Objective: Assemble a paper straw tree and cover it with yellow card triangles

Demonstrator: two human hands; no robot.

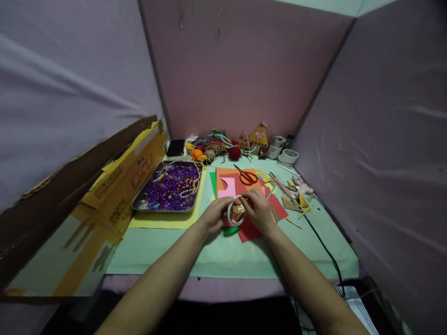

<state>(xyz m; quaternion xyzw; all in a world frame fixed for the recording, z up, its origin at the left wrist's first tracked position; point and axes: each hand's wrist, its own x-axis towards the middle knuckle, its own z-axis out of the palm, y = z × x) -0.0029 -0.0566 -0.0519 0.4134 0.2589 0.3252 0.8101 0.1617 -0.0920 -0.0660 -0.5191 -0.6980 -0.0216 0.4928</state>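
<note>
One white ring (229, 215) sits clamped between two grips: the fingers of the left hand (220, 213) close on its left side, those of the right hand (257, 210) on its upper right. It is held above coloured paper sheets (249, 232) on the counter (167, 256). Beyond lie orange-handled scissors (242, 172); leftward, a metal tray (164, 211) holds purple beads (172, 186).

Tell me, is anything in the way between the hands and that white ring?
No, nothing that I can see. The left hand and the right hand both have fingers right on the white ring. The scissors lie farther back, on the orange paper, not in between.
</note>
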